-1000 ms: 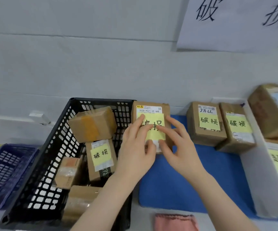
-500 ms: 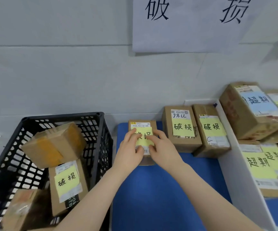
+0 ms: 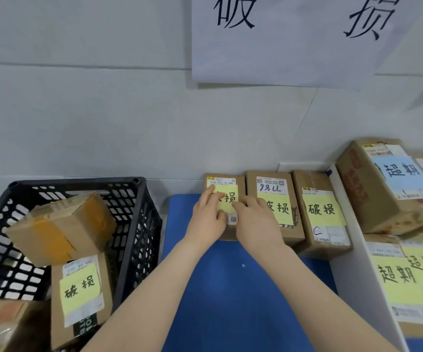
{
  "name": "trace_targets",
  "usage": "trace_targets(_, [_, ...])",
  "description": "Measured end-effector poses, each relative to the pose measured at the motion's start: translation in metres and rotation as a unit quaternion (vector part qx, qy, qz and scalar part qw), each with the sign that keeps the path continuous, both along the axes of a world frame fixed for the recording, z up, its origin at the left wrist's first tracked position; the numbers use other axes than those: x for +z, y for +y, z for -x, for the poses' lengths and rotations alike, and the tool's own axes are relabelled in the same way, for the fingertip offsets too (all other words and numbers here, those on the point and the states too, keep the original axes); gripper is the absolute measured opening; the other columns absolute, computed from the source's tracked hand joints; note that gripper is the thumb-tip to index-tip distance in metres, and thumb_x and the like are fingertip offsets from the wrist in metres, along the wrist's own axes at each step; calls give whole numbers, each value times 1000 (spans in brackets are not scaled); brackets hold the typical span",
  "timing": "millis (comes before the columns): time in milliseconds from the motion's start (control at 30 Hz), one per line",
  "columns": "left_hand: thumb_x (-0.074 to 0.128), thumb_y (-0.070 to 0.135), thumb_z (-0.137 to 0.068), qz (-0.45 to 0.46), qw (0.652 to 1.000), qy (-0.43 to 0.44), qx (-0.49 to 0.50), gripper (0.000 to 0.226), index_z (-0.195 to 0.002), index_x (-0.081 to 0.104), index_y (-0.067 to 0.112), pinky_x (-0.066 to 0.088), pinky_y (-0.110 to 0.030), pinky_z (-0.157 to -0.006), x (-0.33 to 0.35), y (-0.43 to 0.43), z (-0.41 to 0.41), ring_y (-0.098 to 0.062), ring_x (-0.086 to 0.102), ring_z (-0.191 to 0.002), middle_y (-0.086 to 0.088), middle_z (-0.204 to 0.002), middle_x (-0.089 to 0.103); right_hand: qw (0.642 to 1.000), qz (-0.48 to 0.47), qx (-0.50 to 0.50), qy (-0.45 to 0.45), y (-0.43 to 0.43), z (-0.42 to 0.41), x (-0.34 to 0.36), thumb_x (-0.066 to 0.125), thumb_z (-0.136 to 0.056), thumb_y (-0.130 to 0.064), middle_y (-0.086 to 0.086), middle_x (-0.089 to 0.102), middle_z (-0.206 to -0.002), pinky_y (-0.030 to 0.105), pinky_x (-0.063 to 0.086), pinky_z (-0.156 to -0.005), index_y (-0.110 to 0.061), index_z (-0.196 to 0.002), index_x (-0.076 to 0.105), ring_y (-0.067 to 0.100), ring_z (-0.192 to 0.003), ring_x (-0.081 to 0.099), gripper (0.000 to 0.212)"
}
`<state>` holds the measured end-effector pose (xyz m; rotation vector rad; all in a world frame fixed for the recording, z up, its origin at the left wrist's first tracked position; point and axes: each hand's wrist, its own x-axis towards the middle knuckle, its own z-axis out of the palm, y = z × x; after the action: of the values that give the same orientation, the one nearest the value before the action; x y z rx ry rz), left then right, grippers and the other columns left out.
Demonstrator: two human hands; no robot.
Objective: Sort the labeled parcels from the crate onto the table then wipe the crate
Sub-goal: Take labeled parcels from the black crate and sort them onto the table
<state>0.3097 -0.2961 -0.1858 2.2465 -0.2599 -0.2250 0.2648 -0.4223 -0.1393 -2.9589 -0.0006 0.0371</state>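
A small brown parcel (image 3: 227, 182) with a yellow note rests at the back of the blue mat (image 3: 230, 301), by the wall. My left hand (image 3: 206, 219) grips its left side, fingers on the note and thumb near its lower edge. Its lower right part is held by my right hand (image 3: 255, 222), whose fingers lie over the note. The black crate (image 3: 76, 182) stands to the left. It holds an orange-taped box (image 3: 60, 229), a parcel with a yellow note (image 3: 81, 293) and another parcel (image 3: 5, 326) at the bottom left.
Two parcels with yellow notes (image 3: 271, 196) (image 3: 322, 212) sit directly right of the held one. A white divider (image 3: 350, 262) separates the mat from a pile of other labeled parcels (image 3: 388, 186) (image 3: 403, 288). A paper sign (image 3: 294, 39) hangs on the wall.
Both hands carried the parcel from beside the crate to the right and set it on the mat next to the two notes-bearing parcels. The view shifted right.
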Motion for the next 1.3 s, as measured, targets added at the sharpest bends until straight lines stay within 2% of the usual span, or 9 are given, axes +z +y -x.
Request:
trace_targets(100, [42,12,-94,-37,999,15,-2,49,-141,40,27,38,-35,-99,5,-6,-8,-28,19,-142,13,-160,7,999,17,19,22,-7,8,-5,45,-92,-12,2,41,-146,33,31,-109,-20,-138,47,24,-135,32,47])
trace_targets(267, [41,17,-98,-71,997,22,-4,51,-147,31,19,29,-49,-112,50,3,25,-29,5,-146,1,-162,-1,999,32,26,27,-3,14,3,42,-92,-13,7,41,-147,41,27,-113,-17,-141,44,29,-139,30,48])
trace_targets(400, [44,13,-94,-23,997,-61,43,50,-143,38,20,34,-39,-107,87,49,102,-22,15,-144,-1,-158,15,990,-123,23,-58,36,32,17,51,-85,2,20,49,-137,47,36,-102,-7,-138,47,39,-126,42,53])
trace_targets(533, [44,15,-93,-13,987,-114,110,40,-132,50,22,38,-27,-102,102,138,183,-13,41,-128,7,-144,36,952,-266,100,-112,107,65,30,47,-87,3,9,48,-135,28,36,-94,-13,-135,50,25,-123,46,51])
trace_targets(633, [43,13,-94,-91,977,-43,187,41,-135,45,20,39,-30,-104,89,211,217,-12,39,-127,5,-141,38,935,-292,176,-94,166,85,29,47,-90,-1,-1,45,-136,16,31,-90,-19,-131,53,14,-124,44,45])
trace_targets(767, [46,7,-92,-213,935,113,260,56,-145,29,11,38,-46,-105,65,284,222,-34,34,-132,-14,-148,30,925,-272,263,25,243,97,10,48,-93,-5,-1,39,-141,20,37,-83,-20,-131,53,17,-106,55,42])
trace_targets(900, [44,8,-91,-294,901,166,272,49,-138,32,7,40,-45,-97,51,346,200,-38,43,-123,-19,-137,40,918,-237,287,138,309,102,-12,45,-91,-1,2,37,-143,29,44,-95,-21,-136,48,24,-121,48,50])
trace_targets(1200, [43,3,-90,-174,905,270,278,40,-130,40,-2,42,-33,-90,14,370,188,-32,49,-114,-20,-134,40,916,-273,229,184,385,77,-47,36,-87,5,6,23,-156,33,26,-115,-19,-145,38,25,-141,28,63])
trace_targets(1300, [42,4,-88,-73,910,288,288,49,-137,43,11,46,-29,-73,6,362,192,-29,57,-96,-14,-135,38,912,-276,221,208,392,57,-52,33,-98,-12,7,39,-148,23,36,-99,-20,-140,46,24,-130,44,45])
